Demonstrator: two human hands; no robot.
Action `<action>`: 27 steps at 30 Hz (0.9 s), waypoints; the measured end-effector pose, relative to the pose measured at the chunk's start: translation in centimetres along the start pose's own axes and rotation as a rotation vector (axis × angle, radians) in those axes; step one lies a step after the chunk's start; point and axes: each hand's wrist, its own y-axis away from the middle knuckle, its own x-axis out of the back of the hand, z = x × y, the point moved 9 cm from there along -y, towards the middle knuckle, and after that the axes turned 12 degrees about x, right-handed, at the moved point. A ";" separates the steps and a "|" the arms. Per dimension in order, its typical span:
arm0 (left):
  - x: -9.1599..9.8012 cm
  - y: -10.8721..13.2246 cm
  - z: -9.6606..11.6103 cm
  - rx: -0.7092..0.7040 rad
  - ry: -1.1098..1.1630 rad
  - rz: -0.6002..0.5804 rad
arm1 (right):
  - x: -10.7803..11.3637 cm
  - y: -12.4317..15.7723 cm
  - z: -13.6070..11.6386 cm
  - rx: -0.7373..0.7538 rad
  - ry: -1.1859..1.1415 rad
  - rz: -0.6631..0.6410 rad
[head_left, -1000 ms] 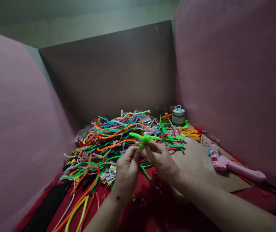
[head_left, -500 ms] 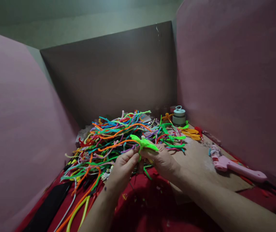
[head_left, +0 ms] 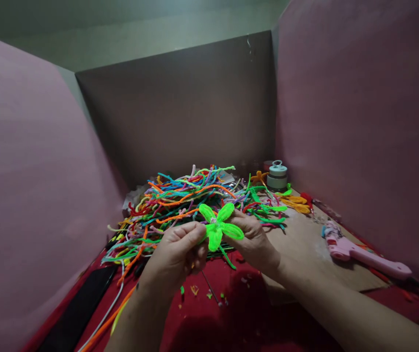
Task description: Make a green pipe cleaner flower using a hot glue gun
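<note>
Bright-green fuzzy five-petalled flower [head_left: 215, 238], held before the multicoloured heap of fuzzy stems [head_left: 180, 196]. Seen nearly edge-on moments ago; now turned to face me, every petal open to view. My left hand [head_left: 180, 248] pinches its left edge; right hand [head_left: 256, 244] behind the right petals, grip hidden.

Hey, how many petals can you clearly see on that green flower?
4: upper left petal, upper right petal, lower right petal, bottom petal. Another may be hidden by the left hand.

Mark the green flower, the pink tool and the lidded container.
Green flower [head_left: 215, 227], head view: its centre.
Pink tool [head_left: 362, 255], head view: its handle.
Lidded container [head_left: 277, 182], head view: its lower body.
</note>
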 end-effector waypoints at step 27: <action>-0.2 0.6 -2.5 -0.171 0.204 0.243 | 0.0 1.1 0.7 -0.027 0.118 0.079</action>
